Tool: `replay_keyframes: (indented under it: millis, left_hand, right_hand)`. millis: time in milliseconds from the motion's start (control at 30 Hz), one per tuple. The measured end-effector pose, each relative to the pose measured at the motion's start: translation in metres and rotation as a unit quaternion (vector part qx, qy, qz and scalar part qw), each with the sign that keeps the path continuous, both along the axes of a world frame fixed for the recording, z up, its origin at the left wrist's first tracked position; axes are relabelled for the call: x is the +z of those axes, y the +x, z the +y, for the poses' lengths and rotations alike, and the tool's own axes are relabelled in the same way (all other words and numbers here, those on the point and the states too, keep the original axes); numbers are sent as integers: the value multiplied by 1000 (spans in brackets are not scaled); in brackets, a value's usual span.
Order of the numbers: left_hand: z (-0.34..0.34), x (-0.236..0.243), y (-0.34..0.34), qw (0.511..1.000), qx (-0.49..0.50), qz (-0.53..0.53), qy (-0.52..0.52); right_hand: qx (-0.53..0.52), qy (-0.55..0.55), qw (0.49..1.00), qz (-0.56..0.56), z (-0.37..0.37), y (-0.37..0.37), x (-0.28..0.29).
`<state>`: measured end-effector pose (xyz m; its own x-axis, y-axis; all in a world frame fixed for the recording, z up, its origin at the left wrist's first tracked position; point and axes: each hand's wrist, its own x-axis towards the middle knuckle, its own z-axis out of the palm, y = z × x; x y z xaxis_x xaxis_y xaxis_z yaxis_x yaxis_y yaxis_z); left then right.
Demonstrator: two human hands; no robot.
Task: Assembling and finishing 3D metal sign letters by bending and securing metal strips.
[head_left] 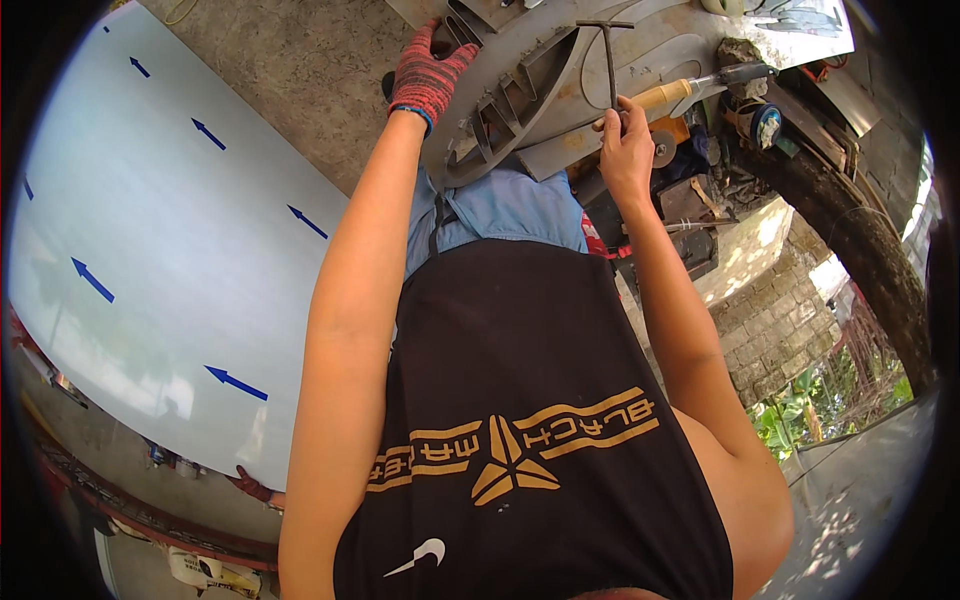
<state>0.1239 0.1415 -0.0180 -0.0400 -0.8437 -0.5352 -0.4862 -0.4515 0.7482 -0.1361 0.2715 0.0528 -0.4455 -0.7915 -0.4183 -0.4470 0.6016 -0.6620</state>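
Observation:
My left hand (pixel 428 75), in a red-and-grey knit glove, has its fingers curled on the edge of a grey steel workpiece (pixel 460 160), a curved shape with short cross ribs. My bare right hand (pixel 625 145) grips the lower end of a thin, dark T-shaped metal rod (pixel 610 70) over that piece. Just right of the rod lies a tool with a wooden handle (pixel 660 97). A round grinding disc (pixel 663 150) shows beside my right wrist. The workpiece rests at my blue-clad lap (pixel 500 210).
A large pale sheet (pixel 160 260) with blue arrows fills the left. Another person's red-gloved hand (pixel 252 484) shows at its lower edge. Scrap metal, tools and a round blue-rimmed item (pixel 760 125) crowd the right, beside a dark curved beam or trunk (pixel 860 270).

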Motion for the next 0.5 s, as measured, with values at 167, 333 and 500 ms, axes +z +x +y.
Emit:
replay_keyframes:
  millis: [167, 333, 500]
  left_hand:
    - [-13, 7, 4, 998, -63, -11, -12]
    - [-13, -13, 28, 998, -26, 58, 0]
    - [-16, -23, 61, 987, 113, 110, 42]
  right_hand:
    - [-38, -83, 996, -1, 8, 1, -36]
    - [-67, -63, 995, 46, 5, 4, -66]
    - [-11, -92, 986, 138, 5, 5, -80]
